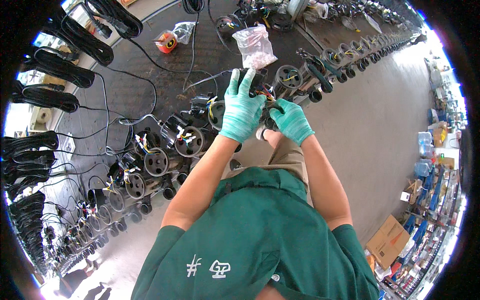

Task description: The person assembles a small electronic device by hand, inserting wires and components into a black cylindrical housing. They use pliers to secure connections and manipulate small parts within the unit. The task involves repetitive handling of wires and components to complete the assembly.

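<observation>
Both my hands wear light green knit gloves and meet at the edge of a dark work table. My left hand lies over a black cylindrical part, two fingers stretched along it and the thumb reaching toward a bundle of coloured wires. My right hand is closed, thumb and fingertips pinched at those wires; their ends are hidden by the glove. Just right of the hands sits a grey round housing with a yellow wire in it. Left of my left hand stands another housing, partly covered.
A long row of similar housings with wires runs along the table edge. Coiled black cables line the left side. A clear bag of small parts and an orange-red roll lie beyond the hands. Cardboard boxes stand far right.
</observation>
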{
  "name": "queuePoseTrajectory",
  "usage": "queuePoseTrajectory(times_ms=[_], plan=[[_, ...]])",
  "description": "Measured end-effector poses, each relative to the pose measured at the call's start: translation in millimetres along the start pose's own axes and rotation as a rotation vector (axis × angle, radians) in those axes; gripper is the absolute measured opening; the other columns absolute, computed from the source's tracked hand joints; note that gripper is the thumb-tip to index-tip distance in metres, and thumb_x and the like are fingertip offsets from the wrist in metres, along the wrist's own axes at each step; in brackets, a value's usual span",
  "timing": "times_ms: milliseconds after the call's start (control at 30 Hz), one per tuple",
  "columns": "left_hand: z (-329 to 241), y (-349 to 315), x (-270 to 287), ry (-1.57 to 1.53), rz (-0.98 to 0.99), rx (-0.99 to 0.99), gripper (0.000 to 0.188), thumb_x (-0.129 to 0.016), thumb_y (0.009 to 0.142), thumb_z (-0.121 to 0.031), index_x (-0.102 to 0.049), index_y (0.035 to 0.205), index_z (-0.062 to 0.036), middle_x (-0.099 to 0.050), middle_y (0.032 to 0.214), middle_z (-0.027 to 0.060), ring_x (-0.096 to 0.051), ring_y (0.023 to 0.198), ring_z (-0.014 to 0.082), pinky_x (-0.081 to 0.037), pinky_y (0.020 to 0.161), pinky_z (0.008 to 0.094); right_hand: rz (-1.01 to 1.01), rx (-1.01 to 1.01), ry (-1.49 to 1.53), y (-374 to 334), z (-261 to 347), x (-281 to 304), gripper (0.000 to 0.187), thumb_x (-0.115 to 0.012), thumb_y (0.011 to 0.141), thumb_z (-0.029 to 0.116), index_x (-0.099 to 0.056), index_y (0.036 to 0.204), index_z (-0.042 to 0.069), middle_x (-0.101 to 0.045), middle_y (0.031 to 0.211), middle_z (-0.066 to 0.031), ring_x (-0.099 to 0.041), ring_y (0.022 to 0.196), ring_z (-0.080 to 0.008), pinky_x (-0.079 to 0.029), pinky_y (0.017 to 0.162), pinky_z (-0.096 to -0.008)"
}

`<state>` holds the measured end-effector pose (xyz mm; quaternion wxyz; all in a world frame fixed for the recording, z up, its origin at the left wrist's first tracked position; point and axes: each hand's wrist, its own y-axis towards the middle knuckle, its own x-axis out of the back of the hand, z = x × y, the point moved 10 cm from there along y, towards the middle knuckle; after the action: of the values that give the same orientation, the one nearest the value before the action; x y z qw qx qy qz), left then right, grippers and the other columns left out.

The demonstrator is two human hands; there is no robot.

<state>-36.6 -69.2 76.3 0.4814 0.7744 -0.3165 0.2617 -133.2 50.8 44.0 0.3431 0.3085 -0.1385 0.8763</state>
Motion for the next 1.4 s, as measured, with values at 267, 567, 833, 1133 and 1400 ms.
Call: queuePoseTrajectory(times_ms=[267, 567, 833, 1133, 1400], plan=[[-11, 5, -7, 0.101, 0.055, -0.04, 0.023, -0.079, 0.085, -0.021, -0.08, 0.108, -0.0147, -0.044, 0.164, 0.0096, -0.037, 0.15, 0.0455, -0.038, 0.115, 0.0592, -0.06, 0.415, -0.278, -9, 33, 11, 0.019, -0.07, 0.093, 0.016, -0.074, 0.11, 0.007, -0.071, 0.097, -0.0162, -0.07, 0.086, -0.0387, -0.057, 0.071, -0.0473], [-4, 5, -6, 0.064, -0.006, 0.034, 0.026, -0.084, 0.079, -0.012, -0.081, 0.105, -0.0156, -0.046, 0.16, 0.0153, -0.041, 0.146, 0.0514, -0.046, 0.115, 0.0524, -0.217, 0.564, -0.529, -10, 45, 16, 0.024, -0.071, 0.087, 0.014, -0.074, 0.111, 0.012, -0.065, 0.09, -0.0081, -0.069, 0.079, -0.0299, -0.057, 0.065, -0.0431], [-4, 8, 1, 0.016, 0.002, 0.044, 0.027, -0.085, 0.073, -0.011, -0.082, 0.1, -0.0144, -0.045, 0.161, 0.0174, -0.036, 0.148, 0.0542, -0.043, 0.117, 0.055, -0.114, 0.482, -0.493, 7, 46, 17, 0.014, -0.07, 0.091, 0.015, -0.072, 0.105, 0.012, -0.067, 0.094, -0.0099, -0.071, 0.086, -0.0328, -0.058, 0.07, -0.0442], [-14, 4, -6, 0.079, 0.034, -0.037, 0.032, -0.086, 0.068, -0.028, -0.081, 0.098, -0.018, -0.042, 0.165, 0.0125, -0.035, 0.15, 0.049, -0.042, 0.109, 0.0584, -0.2, 0.37, -0.136, 3, 26, 17, 0.011, -0.07, 0.092, 0.005, -0.069, 0.102, 0.002, -0.068, 0.094, -0.0194, -0.067, 0.082, -0.0416, -0.054, 0.07, -0.0458], [-23, 1, -15, 0.223, 0.035, -0.187, 0.024, -0.083, 0.075, -0.026, -0.082, 0.099, -0.0218, -0.047, 0.162, 0.0078, -0.037, 0.149, 0.0453, -0.042, 0.108, 0.0552, -0.093, -0.015, 0.235, 11, -16, -1, 0.014, -0.062, 0.101, 0.012, -0.069, 0.1, 0.0, -0.069, 0.078, -0.0135, -0.065, 0.067, -0.024, -0.052, 0.062, -0.038]])
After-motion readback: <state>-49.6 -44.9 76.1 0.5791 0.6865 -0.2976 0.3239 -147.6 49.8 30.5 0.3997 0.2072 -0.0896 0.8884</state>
